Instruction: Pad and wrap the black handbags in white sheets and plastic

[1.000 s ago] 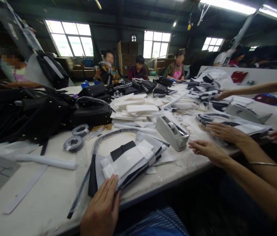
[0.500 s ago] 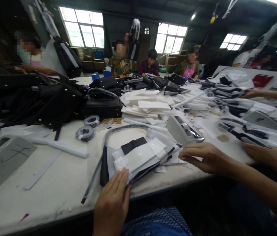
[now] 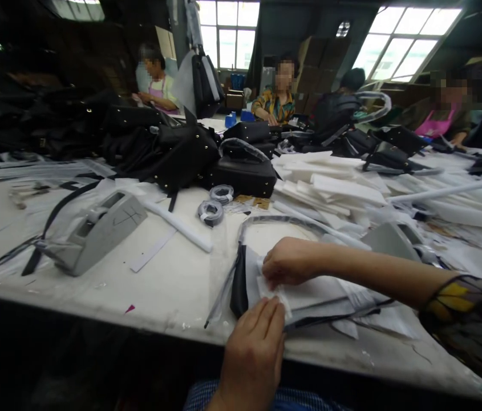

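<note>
A black handbag (image 3: pixel 239 288) lies flat near the table's front edge. Its looped handle (image 3: pixel 281 219) is wrapped in clear plastic, and white sheeting covers most of its body. My left hand (image 3: pixel 252 342) holds the near edge of the bag, fingers together on top of the white wrapping (image 3: pixel 286 304). Just beyond them, my right hand (image 3: pixel 292 261) has its fingers closed in a pinch on that same wrapping at the bag's left end. The fingertips are partly hidden, and my right forearm covers much of the bag's far side.
Left of the bag stand a grey tape dispenser (image 3: pixel 104 228), a white roll (image 3: pixel 181 225) and plastic-wrapped coils (image 3: pixel 210 212). Black bags (image 3: pixel 241 177) and stacked white sheets (image 3: pixel 343 188) lie behind. Another dispenser (image 3: pixel 390 242) stands right. Several people work across the table.
My right hand has come left across the bag to the wrapping beside my left hand. The view has swung left. The dark strip on the white packet no longer shows.
</note>
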`<state>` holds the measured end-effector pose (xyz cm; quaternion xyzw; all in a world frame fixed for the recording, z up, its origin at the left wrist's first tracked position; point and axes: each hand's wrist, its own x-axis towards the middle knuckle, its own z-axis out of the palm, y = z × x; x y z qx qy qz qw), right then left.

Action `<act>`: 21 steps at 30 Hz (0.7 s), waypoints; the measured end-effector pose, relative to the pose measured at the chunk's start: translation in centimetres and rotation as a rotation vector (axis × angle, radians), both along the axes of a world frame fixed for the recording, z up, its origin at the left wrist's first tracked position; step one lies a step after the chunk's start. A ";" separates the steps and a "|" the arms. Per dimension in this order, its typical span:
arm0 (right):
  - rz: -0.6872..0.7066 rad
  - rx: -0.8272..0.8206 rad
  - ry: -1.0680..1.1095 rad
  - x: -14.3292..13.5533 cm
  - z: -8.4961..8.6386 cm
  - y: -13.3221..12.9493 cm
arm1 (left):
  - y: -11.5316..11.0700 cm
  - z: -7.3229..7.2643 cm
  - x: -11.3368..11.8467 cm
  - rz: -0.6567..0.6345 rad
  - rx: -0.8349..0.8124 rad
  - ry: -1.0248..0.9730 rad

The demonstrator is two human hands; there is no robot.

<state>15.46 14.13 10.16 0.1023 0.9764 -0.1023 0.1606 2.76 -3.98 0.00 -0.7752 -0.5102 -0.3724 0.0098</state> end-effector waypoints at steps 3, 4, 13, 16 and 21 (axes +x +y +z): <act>0.057 0.079 -0.092 -1.6 -0.7 1.0 | 0.2 -0.1 -0.2 -0.020 -0.022 -0.003; 0.070 0.095 -0.107 -1.9 -0.8 1.2 | 0.2 -0.1 -0.2 -0.030 -0.036 -0.005; 0.015 0.095 -0.236 -3.7 -0.5 2.6 | 1.2 0.3 -0.6 -0.060 -0.180 0.028; -0.022 0.065 -0.251 -3.8 -0.6 2.8 | 1.4 0.2 -0.6 -0.087 -0.185 0.034; -0.123 0.092 -0.238 -3.8 -0.7 4.1 | 1.4 -0.4 -0.4 -0.066 -0.149 -0.006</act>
